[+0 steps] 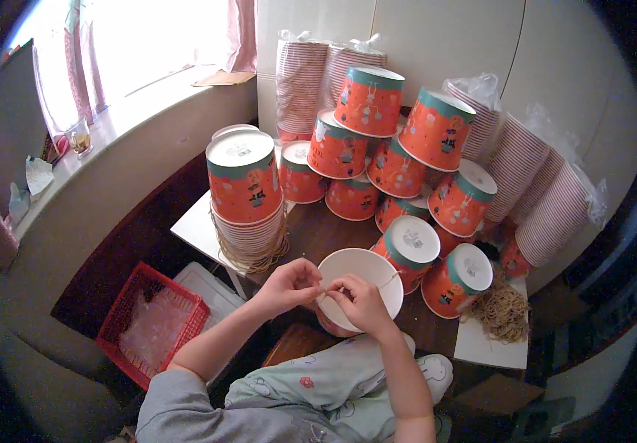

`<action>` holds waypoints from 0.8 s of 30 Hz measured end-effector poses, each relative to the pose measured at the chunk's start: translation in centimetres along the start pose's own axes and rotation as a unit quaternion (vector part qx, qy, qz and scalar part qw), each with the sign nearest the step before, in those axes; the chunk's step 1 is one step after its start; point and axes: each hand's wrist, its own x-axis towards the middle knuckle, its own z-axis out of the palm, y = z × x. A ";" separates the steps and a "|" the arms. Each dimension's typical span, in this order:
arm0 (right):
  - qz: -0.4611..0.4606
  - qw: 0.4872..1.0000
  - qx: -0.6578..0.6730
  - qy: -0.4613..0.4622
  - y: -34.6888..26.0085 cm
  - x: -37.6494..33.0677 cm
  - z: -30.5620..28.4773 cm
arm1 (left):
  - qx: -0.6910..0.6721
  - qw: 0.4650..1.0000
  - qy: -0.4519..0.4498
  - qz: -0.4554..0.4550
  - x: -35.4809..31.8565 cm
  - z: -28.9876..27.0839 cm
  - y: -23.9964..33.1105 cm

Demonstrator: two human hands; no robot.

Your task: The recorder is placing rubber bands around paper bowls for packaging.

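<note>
A large paper bucket (362, 267), white inside, stands open side up in front of me. My left hand (296, 283) is at the left part of its rim, fingertips pinched together. Close beside it, over the bucket's mouth, my right hand (357, 301) pinches with thumb and forefinger. Between the fingertips runs a thin pale end of string, mostly hidden by my fingers. Another piece of string (390, 280) shows at the bucket's right inner wall.
Upturned orange and green buckets (368, 102) are piled on the brown table (311, 229). A nested stack (244, 177) draped with string loops stands left. Bagged stacks (302, 85) line the wall. Tangled string (507, 314) lies right; a red basket (152, 325) holding plastic is lower left.
</note>
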 end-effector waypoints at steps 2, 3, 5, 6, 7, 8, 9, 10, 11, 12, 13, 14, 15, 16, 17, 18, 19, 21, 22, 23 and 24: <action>-0.001 1.000 -0.010 -0.003 0.2 0.0 0.0 | 0.006 1.000 0.000 -0.002 0.0 -0.2 -0.1; 0.000 1.000 -0.010 -0.002 0.2 0.0 0.0 | -0.018 1.000 0.006 -0.001 0.1 -0.2 -0.2; -0.001 1.000 -0.015 -0.011 0.3 0.0 0.0 | -0.042 0.999 0.013 0.000 0.1 -0.5 -0.4; -0.001 1.000 -0.015 -0.011 0.2 0.0 0.0 | -0.048 0.999 0.020 -0.006 0.1 -0.7 -0.7; -0.003 1.000 -0.015 -0.014 0.2 0.0 -0.1 | -0.053 0.998 0.028 -0.011 0.1 -0.9 -0.9; -0.004 1.000 -0.016 -0.016 0.1 0.0 -0.1 | -0.053 0.998 0.028 -0.012 0.1 -1.0 -1.0; -0.004 1.000 -0.015 -0.016 0.1 0.0 -0.2 | -0.062 0.998 0.032 0.001 0.0 -1.1 -1.0; -0.007 1.000 -0.013 -0.011 0.0 0.0 -0.2 | -0.070 0.997 0.036 0.015 0.0 -1.1 -1.1; -0.010 1.000 -0.011 -0.005 0.0 0.0 -0.2 | -0.071 0.997 0.035 0.015 -0.1 -1.2 -1.0; -0.010 1.000 -0.011 -0.005 0.0 0.0 -0.2 | -0.080 0.997 0.022 -0.005 -0.2 -1.2 -0.9; -0.006 1.000 0.003 0.005 0.1 0.0 -0.2 | -0.089 0.996 0.008 -0.025 -0.3 -1.1 -0.8; -0.002 1.000 0.017 0.015 0.1 0.0 -0.1 | -0.089 0.996 0.008 -0.025 -0.4 -1.0 -0.7; -0.002 1.000 0.018 0.015 0.1 0.0 0.0 | -0.098 0.994 -0.016 -0.036 -0.5 -0.8 -0.5; -0.003 0.999 0.022 0.023 0.0 0.0 0.0 | -0.108 0.992 -0.040 -0.046 -0.6 -0.6 -0.3; -0.005 0.999 0.027 0.031 0.0 0.0 0.0 | -0.108 0.992 -0.040 -0.046 -0.7 -0.3 0.1; -0.005 0.999 0.027 0.031 -0.2 -0.1 0.0 | -0.088 0.994 -0.049 -0.042 -0.7 0.0 0.4; -0.005 0.999 0.021 0.032 -0.4 -0.1 -0.1 | -0.067 0.995 -0.056 -0.039 -0.7 0.2 0.6; -0.006 0.999 0.014 0.033 -0.4 0.0 -0.1 | -0.034 0.997 -0.060 -0.042 -0.6 0.3 0.2; -0.027 0.999 0.009 0.045 -0.2 -0.1 0.0 | -0.001 0.997 -0.064 -0.046 -0.6 0.4 0.0; -0.048 0.997 0.003 0.056 0.0 -0.1 0.1 | -0.001 0.997 -0.064 -0.045 -0.5 0.5 0.1; -0.048 0.997 0.002 0.057 0.0 -0.1 0.1 | 0.018 0.997 -0.042 -0.061 -0.5 0.7 0.1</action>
